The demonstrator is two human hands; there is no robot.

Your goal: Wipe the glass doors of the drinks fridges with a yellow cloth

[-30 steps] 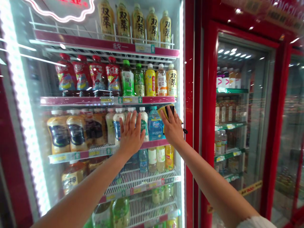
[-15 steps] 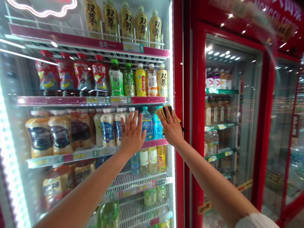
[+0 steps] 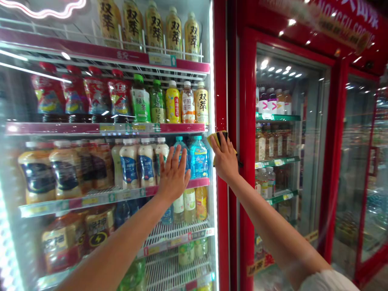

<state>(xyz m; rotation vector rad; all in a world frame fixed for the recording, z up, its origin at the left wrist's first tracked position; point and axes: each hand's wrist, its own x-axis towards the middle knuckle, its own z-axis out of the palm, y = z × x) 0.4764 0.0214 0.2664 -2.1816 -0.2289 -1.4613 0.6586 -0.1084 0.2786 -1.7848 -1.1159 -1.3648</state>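
Observation:
My left hand is spread flat against the glass door, fingers apart and pointing up, with nothing in it. Behind it are bottles on a shelf, among them a blue bottle. Under the fingers of my right hand is a yellow and black cloth. That hand presses the cloth on the red door frame at the right edge of the lit fridge. Part of the cloth is hidden beneath the palm.
Shelves of bottled drinks fill the fridge, with green tea and red-capped bottles above my left hand. To the right stands a second red fridge with green-edged shelves behind glass.
My right hand and the cloth have moved right, off the glass edge and onto the red frame. My left hand has shifted slightly right across the glass. The view has turned a little.

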